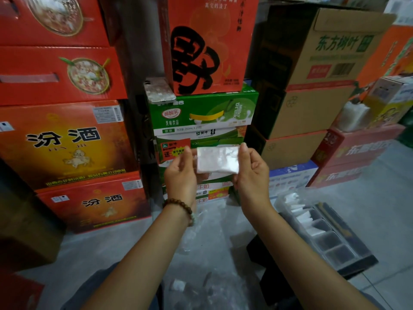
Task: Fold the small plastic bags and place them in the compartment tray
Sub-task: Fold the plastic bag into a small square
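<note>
A small clear plastic bag point(218, 159) is held up flat between both hands in front of the stacked cartons. My left hand point(181, 173) pinches its left edge and my right hand point(251, 171) pinches its right edge. The dark compartment tray point(348, 262) lies on the floor at the lower right; folded white bags point(301, 214) fill its far compartments, while the near ones show dark bottoms. Loose clear bags point(196, 229) lie on the floor under my arms.
Red cartons point(67, 142) are stacked on the left, green milk cartons point(203, 115) in the middle with a phone point(158, 90) on top, brown cartons point(312, 86) on the right. A grey floor runs between them. A black object point(263, 249) sits beside the tray.
</note>
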`<state>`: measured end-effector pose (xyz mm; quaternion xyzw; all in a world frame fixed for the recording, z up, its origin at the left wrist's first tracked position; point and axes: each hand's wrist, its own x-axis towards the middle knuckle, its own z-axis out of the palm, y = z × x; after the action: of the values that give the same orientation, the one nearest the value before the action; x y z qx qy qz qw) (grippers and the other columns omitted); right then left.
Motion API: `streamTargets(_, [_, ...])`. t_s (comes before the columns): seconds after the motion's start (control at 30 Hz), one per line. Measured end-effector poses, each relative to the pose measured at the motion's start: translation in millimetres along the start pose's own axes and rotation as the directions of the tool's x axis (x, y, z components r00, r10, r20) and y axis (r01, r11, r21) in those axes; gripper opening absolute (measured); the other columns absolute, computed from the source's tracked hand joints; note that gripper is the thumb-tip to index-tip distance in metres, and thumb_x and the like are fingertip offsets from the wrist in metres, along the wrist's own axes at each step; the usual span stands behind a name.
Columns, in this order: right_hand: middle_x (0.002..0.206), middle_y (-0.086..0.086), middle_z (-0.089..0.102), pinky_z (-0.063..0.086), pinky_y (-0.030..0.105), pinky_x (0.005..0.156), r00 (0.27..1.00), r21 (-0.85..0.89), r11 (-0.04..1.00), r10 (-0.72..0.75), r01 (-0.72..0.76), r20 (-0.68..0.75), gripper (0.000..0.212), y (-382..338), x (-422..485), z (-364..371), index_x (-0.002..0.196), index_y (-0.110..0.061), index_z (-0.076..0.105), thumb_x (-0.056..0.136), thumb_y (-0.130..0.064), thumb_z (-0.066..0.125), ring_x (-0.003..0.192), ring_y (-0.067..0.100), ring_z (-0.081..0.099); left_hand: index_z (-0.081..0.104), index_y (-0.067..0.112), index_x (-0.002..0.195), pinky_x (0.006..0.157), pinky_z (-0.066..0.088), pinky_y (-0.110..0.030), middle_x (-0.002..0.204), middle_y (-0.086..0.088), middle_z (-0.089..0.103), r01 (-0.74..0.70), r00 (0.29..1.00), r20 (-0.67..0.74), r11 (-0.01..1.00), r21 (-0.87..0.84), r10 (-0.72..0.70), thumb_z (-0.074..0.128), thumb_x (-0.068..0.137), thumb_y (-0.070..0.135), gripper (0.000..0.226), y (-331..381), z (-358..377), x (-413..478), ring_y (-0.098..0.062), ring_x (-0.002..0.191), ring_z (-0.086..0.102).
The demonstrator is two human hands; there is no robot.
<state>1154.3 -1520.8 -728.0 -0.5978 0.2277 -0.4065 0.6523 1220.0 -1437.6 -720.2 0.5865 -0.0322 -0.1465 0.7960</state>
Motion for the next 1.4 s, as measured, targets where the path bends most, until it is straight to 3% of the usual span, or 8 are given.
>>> streamTargets(0.1, [0.068,0.012,0.055,0.038,0.027,0.052,0.997,-0.095,0.995,-0.035,0.042,0.064,0.038,-3.1,9.7,-10.5,0.070,-0.005,0.055,0.101,-0.026,0.049,0.060,0.019,0.049,0.065,0.018,0.093,0.069,0.058,-0.028,0.086,0.000,0.073,-0.176,0.980,0.136,0.959,0.223,0.149,0.050,0.093,0.043,0.029,16.6,-12.6,11.4,-0.011,0.076,0.070])
streamTargets(0.2, [0.063,0.013,0.050,0.032,0.023,0.045,0.985,-0.133,0.990,-0.017,0.040,0.172,0.035,-8.2,11.2,-16.8,0.075,0.002,0.057,0.101,-0.020,0.050,0.055,0.021,0.041,0.066,0.018,0.101,0.060,0.053,-0.013,0.088,0.005,0.071,-0.131,0.895,0.442,0.915,0.382,-0.056,0.056,0.088,0.041,0.029,27.6,-18.8,10.8,0.003,0.068,0.067])
streamTargets(0.3, [0.049,-0.003,0.049,0.026,0.018,0.034,0.952,-0.165,0.986,0.034,0.017,0.304,0.026,-12.7,8.7,-21.8,0.077,-0.009,0.060,0.100,-0.018,0.051,0.038,0.009,0.035,0.069,0.017,0.101,0.058,0.048,-0.011,0.083,0.008,0.071,-0.116,0.806,0.561,0.878,0.464,-0.190,0.060,0.089,0.033,0.022,20.9,-22.4,8.4,0.003,0.065,0.065])
streamTargets(0.5, [0.057,0.005,0.052,0.035,0.022,0.038,0.918,-0.164,0.986,0.079,-0.015,0.389,0.019,-13.9,6.9,-27.0,0.092,-0.011,0.062,0.095,-0.028,0.056,0.041,0.013,0.042,0.069,0.015,0.101,0.061,0.049,-0.012,0.084,0.006,0.073,-0.010,0.809,0.544,0.920,0.391,-0.222,0.065,0.086,0.023,0.018,17.3,-24.0,10.5,-0.001,0.071,0.067])
streamTargets(0.6, [0.069,0.001,0.067,0.051,0.025,0.055,0.885,-0.139,0.984,0.166,-0.116,0.435,0.042,-12.1,6.3,-26.3,0.111,-0.008,0.056,0.079,-0.034,0.068,0.058,0.013,0.062,0.068,0.015,0.102,0.059,0.049,-0.011,0.084,0.006,0.072,-0.034,0.872,0.471,0.945,0.325,-0.130,0.064,0.088,0.021,0.016,15.8,-22.3,9.7,0.004,0.067,0.065])
streamTargets(0.87, [0.065,0.008,0.058,0.054,0.021,0.057,0.944,0.045,0.994,0.079,-0.098,0.319,0.025,-12.3,9.4,-25.2,0.102,-0.006,0.043,0.089,0.004,0.060,0.058,0.009,0.061,0.068,0.016,0.097,0.077,0.057,-0.025,0.093,-0.003,0.075,0.043,0.902,0.410,0.973,0.226,-0.135,0.064,0.087,0.019,0.011,13.0,-20.2,10.3,-0.015,0.086,0.071])
streamTargets(1.17, [0.088,0.011,0.065,0.052,0.019,0.066,0.906,-0.113,0.985,-0.076,0.134,0.417,0.013,-11.0,8.2,-25.6,0.100,-0.006,0.065,0.088,-0.002,0.065,0.076,0.009,0.063,0.054,0.022,0.101,0.077,0.056,-0.048,0.081,-0.016,0.073,-0.258,0.909,0.387,0.940,0.225,0.157,0.067,0.086,0.012,0.022,16.7,-19.8,6.1,-0.036,0.082,0.069])
streamTargets(1.4, [0.097,0.013,0.072,0.056,0.021,0.077,0.920,-0.169,0.975,-0.072,0.148,0.386,0.022,-11.5,10.9,-29.7,0.102,-0.006,0.069,0.081,-0.002,0.072,0.084,0.021,0.067,0.070,0.024,0.092,0.072,0.052,-0.013,0.088,0.010,0.072,-0.431,0.822,0.520,0.851,0.301,0.232,0.072,0.081,0.010,0.018,18.8,-24.3,7.1,-0.001,0.082,0.068])
